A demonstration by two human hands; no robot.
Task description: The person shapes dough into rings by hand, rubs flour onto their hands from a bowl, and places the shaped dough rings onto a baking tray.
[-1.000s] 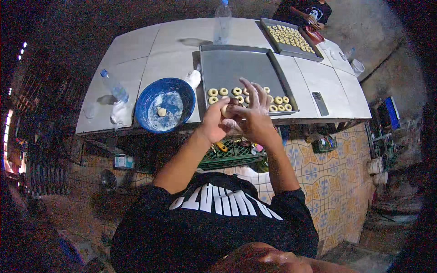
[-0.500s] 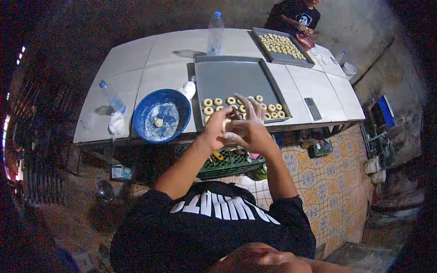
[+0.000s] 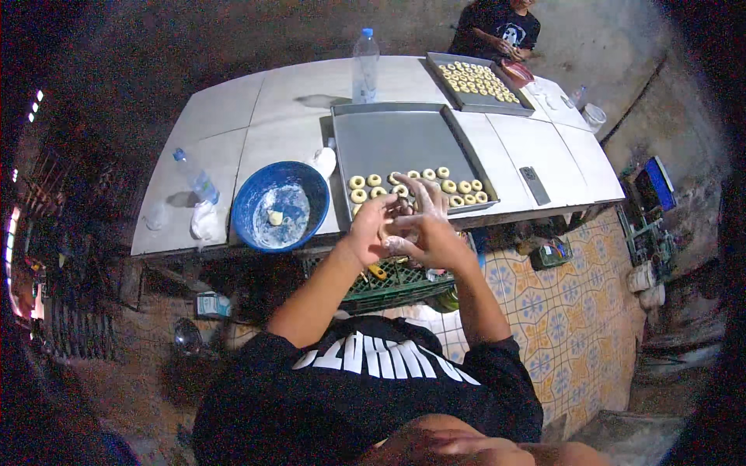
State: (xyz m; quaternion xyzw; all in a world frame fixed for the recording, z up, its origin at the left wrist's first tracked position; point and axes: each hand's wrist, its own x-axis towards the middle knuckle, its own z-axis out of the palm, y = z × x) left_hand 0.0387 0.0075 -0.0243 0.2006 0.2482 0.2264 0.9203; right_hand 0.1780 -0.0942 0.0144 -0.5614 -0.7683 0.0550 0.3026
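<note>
My left hand [image 3: 371, 231] and my right hand [image 3: 429, 227] meet in front of the near edge of a grey metal tray [image 3: 392, 140]. Both are closed around a small piece of dough, which their fingers now mostly hide. White flour coats my right hand; its thumb and forefinger point toward the left palm while the other fingers stretch forward. Pale dough rings [image 3: 443, 172] stand in rows along the tray's near side. To the left, a blue basin [image 3: 247, 194] holds flour and a small dough lump [image 3: 275, 218].
A clear bottle [image 3: 365, 70] stands behind the tray, another bottle [image 3: 196, 177] beyond the basin. A phone [image 3: 533, 185] lies at the right. Across the white tiled table [image 3: 291, 78], a person [image 3: 497, 35] works beside a second tray [image 3: 517, 109] of rings. Below is a green crate [image 3: 350, 295].
The dough ring that showed between my hands is now mostly covered by my fingers. My hands stay together near the tray's front edge. The view has shifted slightly.
</note>
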